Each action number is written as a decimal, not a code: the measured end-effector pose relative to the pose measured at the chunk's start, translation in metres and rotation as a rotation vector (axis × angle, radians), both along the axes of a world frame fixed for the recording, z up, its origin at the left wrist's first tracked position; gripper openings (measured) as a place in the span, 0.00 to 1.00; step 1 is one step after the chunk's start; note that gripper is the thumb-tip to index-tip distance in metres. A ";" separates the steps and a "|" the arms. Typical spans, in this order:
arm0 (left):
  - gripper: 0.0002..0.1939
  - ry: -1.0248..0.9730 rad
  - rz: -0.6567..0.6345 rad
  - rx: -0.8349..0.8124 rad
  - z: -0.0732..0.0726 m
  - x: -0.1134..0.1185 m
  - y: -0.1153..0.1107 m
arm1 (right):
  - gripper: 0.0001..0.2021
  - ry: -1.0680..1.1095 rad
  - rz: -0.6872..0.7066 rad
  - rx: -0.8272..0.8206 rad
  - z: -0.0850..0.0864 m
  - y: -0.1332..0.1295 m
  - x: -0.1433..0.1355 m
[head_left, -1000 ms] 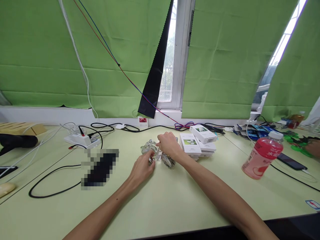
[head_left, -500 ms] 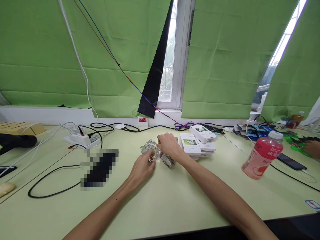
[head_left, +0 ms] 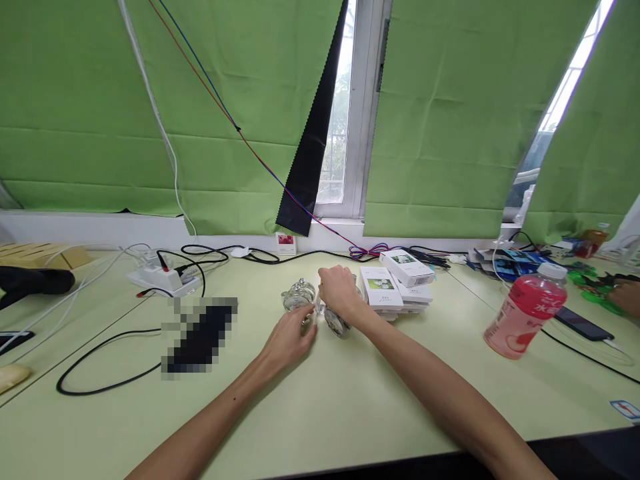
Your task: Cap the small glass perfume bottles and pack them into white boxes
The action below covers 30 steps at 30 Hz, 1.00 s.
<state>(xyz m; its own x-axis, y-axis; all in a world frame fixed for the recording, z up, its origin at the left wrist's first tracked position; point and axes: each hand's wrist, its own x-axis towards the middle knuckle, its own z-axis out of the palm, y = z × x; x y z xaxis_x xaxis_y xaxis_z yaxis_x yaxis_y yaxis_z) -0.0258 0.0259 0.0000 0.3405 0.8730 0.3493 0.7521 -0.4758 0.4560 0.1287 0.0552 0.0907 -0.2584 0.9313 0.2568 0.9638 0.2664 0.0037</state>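
Observation:
My left hand (head_left: 287, 339) reaches in from the lower left. Its fingertips and thumb are at a small clear piece (head_left: 320, 309), close round its left side. Just beyond these fingers sits a shiny silver round piece (head_left: 299, 293) with a small knob on top. My right hand (head_left: 339, 291) is closed, fingers bent downward above the clear piece; what they pinch is hidden behind the knuckles. Under the right hand a second silver round piece (head_left: 337, 323) leans on the table, partly covered. The exact kind of these silver pieces is too small to tell.
White boxes (head_left: 383, 293) are stacked right of my right hand. A pink drink bottle (head_left: 525, 313) and a phone (head_left: 583, 325) stand farther right, near another person's hand (head_left: 626, 297). Left are a power strip (head_left: 165, 280) and a blurred dark object (head_left: 200, 339). Cables run along the wall.
My left hand has shifted slightly right, from the left silver piece to the clear piece. The right hand has moved a little to the right and covers more of the other silver piece.

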 end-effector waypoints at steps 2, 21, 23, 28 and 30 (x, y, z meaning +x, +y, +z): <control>0.25 0.001 -0.030 -0.020 0.001 -0.001 -0.001 | 0.09 0.004 -0.017 0.008 -0.002 0.001 -0.001; 0.33 0.234 -0.064 -0.045 -0.003 -0.003 0.001 | 0.09 0.044 -0.032 0.057 -0.006 0.001 -0.002; 0.31 0.183 -0.052 -0.042 0.001 0.000 0.000 | 0.09 0.061 0.011 0.094 -0.004 -0.001 -0.003; 0.18 0.014 0.061 0.048 0.011 0.001 -0.001 | 0.11 0.124 0.207 0.207 0.001 -0.006 -0.007; 0.13 -0.062 0.147 0.143 0.013 -0.002 0.001 | 0.11 0.125 0.271 0.210 0.000 -0.005 -0.008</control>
